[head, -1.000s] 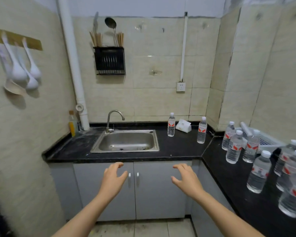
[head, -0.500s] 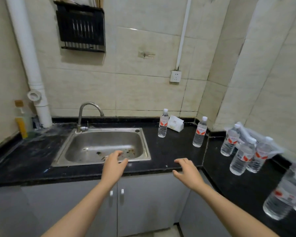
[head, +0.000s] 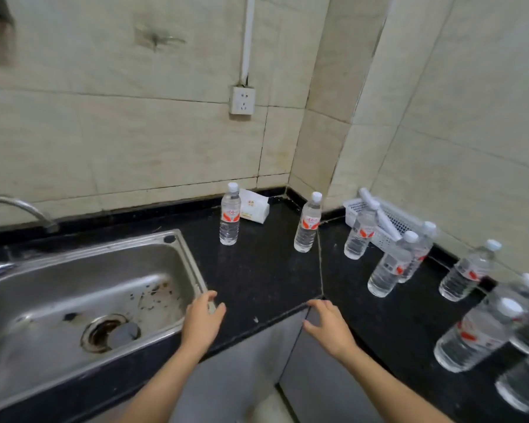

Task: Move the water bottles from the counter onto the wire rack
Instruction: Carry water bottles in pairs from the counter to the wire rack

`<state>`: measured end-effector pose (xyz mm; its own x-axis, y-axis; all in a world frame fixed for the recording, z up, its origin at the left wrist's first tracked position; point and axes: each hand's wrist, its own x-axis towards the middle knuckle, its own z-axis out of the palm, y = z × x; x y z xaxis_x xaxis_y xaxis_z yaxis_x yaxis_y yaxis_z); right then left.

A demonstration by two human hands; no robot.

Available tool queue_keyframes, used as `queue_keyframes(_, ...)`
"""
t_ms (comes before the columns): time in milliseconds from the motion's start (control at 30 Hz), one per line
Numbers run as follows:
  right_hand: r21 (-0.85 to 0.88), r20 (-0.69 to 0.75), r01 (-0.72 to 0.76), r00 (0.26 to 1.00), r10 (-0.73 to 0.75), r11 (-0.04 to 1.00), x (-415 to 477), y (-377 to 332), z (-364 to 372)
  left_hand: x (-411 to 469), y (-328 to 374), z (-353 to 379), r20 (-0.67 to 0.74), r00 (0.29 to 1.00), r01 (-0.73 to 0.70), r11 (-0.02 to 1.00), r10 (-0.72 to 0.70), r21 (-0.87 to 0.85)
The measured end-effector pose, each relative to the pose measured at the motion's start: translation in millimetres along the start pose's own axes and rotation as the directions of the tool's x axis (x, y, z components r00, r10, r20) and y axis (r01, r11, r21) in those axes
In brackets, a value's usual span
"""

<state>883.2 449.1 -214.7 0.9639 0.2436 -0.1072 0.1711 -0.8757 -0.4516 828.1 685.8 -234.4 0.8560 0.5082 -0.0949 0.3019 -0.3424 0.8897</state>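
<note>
Your left hand (head: pixel 202 320) hovers low in the centre of the frame, fingers loosely spread and holding nothing, over the right rim of the steel sink (head: pixel 74 285); whether your fingertips touch the rim cannot be told. Your right hand (head: pixel 327 326) is just to its right, also empty with relaxed fingers, above the front edge of the black tabletop (head: pixel 257 270), where the corner seam ends. You have the water bottles (head: pixel 388 264) standing upright on that tabletop, all apart from both hands. The leftmost bottle (head: pixel 229 215) stands in the middle of the frame, just beside a white tissue pack (head: pixel 254 207). The second bottle (head: pixel 308 222) stands to its right, near the seam. The third bottle (head: pixel 359 233) stands in front of a white basket (head: pixel 388 218). More bottles crowd the lower right edge of the frame, where they are blurred. You can see a wall socket (head: pixel 242 100) in the upper centre and a faucet (head: pixel 19 209) at the left edge.
</note>
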Motion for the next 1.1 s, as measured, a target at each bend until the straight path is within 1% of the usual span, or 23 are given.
queue_keyframes(133, 0.030, -0.026, -0.035, 0.999, 0.035, 0.999, 47.6, 21.1, 0.7, 41.3, 5.1, 25.2, 0.030, 0.999, 0.014, 1.000, -0.013, -0.014)
queue_keyframes(200, 0.075, -0.032, -0.044, 0.998, 0.046, 0.996, 80.6, 28.4, 1.7, 64.9, 8.9, 36.3, 0.009, 1.000, 0.021, 1.000, -0.021, 0.004)
queue_keyframes(267, 0.116, -0.012, -0.054, 0.998, 0.056, 0.992, 119.3, 37.6, 3.6, 86.1, 12.0, 45.9, -0.006, 0.998, 0.063, 0.998, -0.062, 0.015)
queue_keyframes(333, 0.196, -0.013, -0.067, 0.997, 0.071, 0.978, 160.5, 43.5, 2.9, 109.3, 12.7, 53.4, -0.031, 0.995, 0.098, 0.995, -0.097, 0.012)
queue_keyframes(400, 0.343, -0.019, -0.099, 0.993, 0.113, 0.934, 204.2, 45.9, 0.6, 142.0, 15.2, 57.4, -0.085, 0.988, 0.129, 0.991, -0.126, 0.028)
queue_keyframes(467, 0.513, -0.027, -0.148, 0.982, 0.188, 0.845, 235.1, 47.7, -4.2, 165.4, 18.8, 57.0, -0.122, 0.980, 0.166, 0.985, -0.158, 0.057)
queue_keyframes(567, 0.632, -0.074, -0.165, 0.960, 0.271, 0.757, 282.9, 61.4, -14.9, 192.9, 29.0, 68.0, -0.150, 0.970, 0.205, 0.976, -0.193, 0.070)
queue_keyframes(667, 0.672, -0.092, -0.118, 0.966, 0.240, 0.731, 325.1, 68.2, -23.4, 213.7, 32.7, 81.4, -0.155, 0.958, 0.248, 0.969, -0.243, 0.012)
queue_keyframes(767, 0.717, -0.090, -0.073, 0.976, 0.196, 0.693, 347.8, 67.7, -19.2, 220.8, 32.4, 88.6, -0.165, 0.941, 0.297, 0.955, -0.294, -0.007)
queue_keyframes(900, 0.761, -0.110, -0.130, 0.940, 0.324, 0.636, 365.3, 64.7, -5.5, 237.5, 32.4, 95.3, -0.156, 0.930, 0.326, 0.943, -0.331, -0.061)
queue_keyframes(967, 0.752, -0.128, -0.136, 0.930, 0.344, 0.646, 367.6, 63.0, -2.1, 249.3, 31.4, 95.5, -0.142, 0.938, 0.310, 0.949, -0.315, -0.058)
queue_keyframes(1033, 0.720, -0.140, -0.145, 0.928, 0.346, 0.679, 366.1, 60.7, -3.4, 260.8, 30.0, 95.1, -0.138, 0.951, 0.278, 0.960, -0.278, -0.019)
queue_keyframes(1100, 0.678, -0.115, -0.176, 0.933, 0.340, 0.713, 362.5, 58.4, -5.6, 272.9, 30.4, 95.4, -0.139, 0.963, 0.235, 0.971, -0.229, 0.030)
